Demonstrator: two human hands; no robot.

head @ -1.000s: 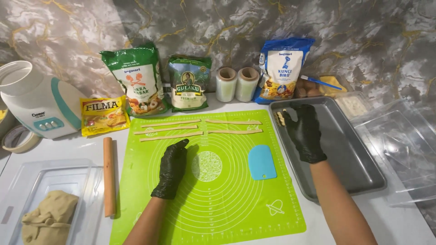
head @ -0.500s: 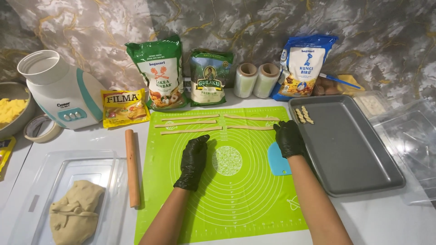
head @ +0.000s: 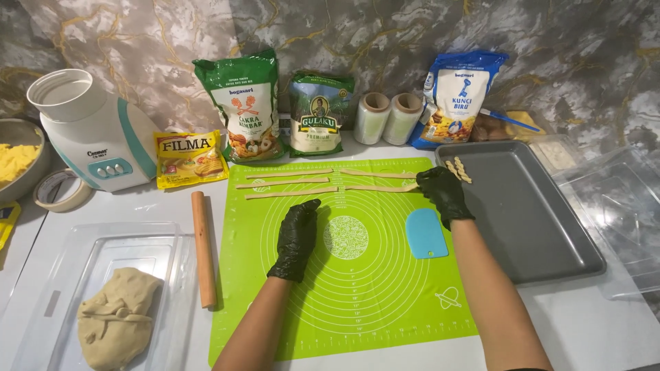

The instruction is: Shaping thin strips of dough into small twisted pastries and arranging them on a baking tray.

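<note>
Nearest the person, a lump of tan dough (head: 117,323) sits in a clear plastic tray (head: 41,288) at the left, kept off the work surface, and a wooden rolling pin (head: 203,249) lies alongside the edge of the green mat (head: 357,302), probably parked where a hand can find it. The left hand (head: 297,237), in a black glove, rests flat on the mat with its fingers (head: 306,209) together and straight, holding nothing — it looks to be steadying the mat. A small blue scraper (head: 425,233) lies just right of the mat's middle.

Further up, the right hand (head: 445,194), also gloved, reaches to the right end of the nearest dough strip (head: 344,188); its fingers curl down over that end, though whether they pinch it I cannot tell. Two more strips (head: 289,178) lie parallel just beyond. Beside the hand a grey baking tray (head: 522,213) carries a few twisted dough pieces (head: 459,169) in its near-left corner — close to where the strips end.

At the back stand bags of flour and sugar (head: 240,103), two rolls of film (head: 385,117) and a white blender (head: 89,137)
</note>
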